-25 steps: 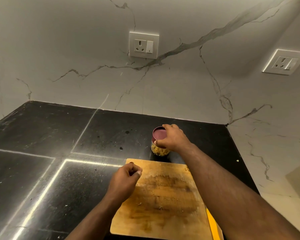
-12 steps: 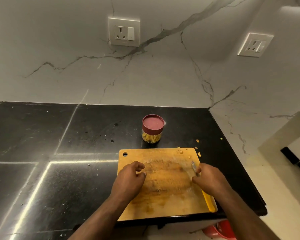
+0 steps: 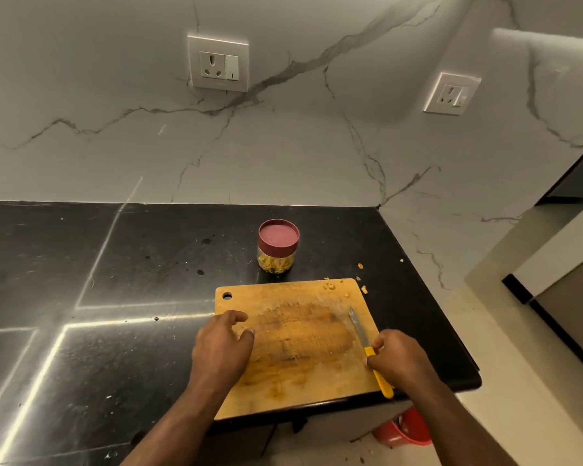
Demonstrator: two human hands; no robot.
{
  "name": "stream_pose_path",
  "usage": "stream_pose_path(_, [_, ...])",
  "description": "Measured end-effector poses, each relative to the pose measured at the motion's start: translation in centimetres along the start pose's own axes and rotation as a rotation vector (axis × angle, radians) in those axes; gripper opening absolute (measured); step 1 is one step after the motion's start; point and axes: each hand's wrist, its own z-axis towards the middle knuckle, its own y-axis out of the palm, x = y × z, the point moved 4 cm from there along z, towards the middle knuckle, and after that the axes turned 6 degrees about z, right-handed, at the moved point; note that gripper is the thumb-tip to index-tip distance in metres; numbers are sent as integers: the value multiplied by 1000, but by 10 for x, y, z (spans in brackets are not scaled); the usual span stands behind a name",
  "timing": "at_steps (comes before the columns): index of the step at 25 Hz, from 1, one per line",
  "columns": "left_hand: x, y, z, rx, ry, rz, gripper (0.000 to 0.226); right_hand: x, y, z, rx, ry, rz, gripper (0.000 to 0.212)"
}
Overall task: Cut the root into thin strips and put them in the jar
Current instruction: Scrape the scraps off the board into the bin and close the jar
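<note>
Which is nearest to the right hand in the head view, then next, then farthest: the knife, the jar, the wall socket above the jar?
1. Knife: on the cutting board's right edge, its yellow handle at the right hand's fingers.
2. Jar: behind the board, lid on.
3. Wall socket: up on the marble wall.

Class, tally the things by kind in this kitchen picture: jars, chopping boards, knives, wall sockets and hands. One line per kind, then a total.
Jars: 1, the jar
Chopping boards: 1, the board
Knives: 1, the knife
Wall sockets: 2, left socket, right socket
Hands: 2, left hand, right hand
Total: 7
</note>
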Motion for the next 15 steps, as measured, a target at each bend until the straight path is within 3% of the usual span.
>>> stream_pose_path(3, [-1, 1, -6, -2, -69, 93, 43, 5, -4, -1, 89, 0, 168, 15])
stream_pose_path(7, [-5, 4, -8, 1, -182, -8, 51, 12, -10, 3, 189, -23, 271, 14])
stream_pose_path(13, [-4, -4, -2, 57, -460, -442, 57, 30, -9, 10, 196, -86, 403, 11])
stream_pose_path(15, [-3, -7, -5, 50, -500, -547, 46, 37, -13, 14, 197, -107, 429, 12])
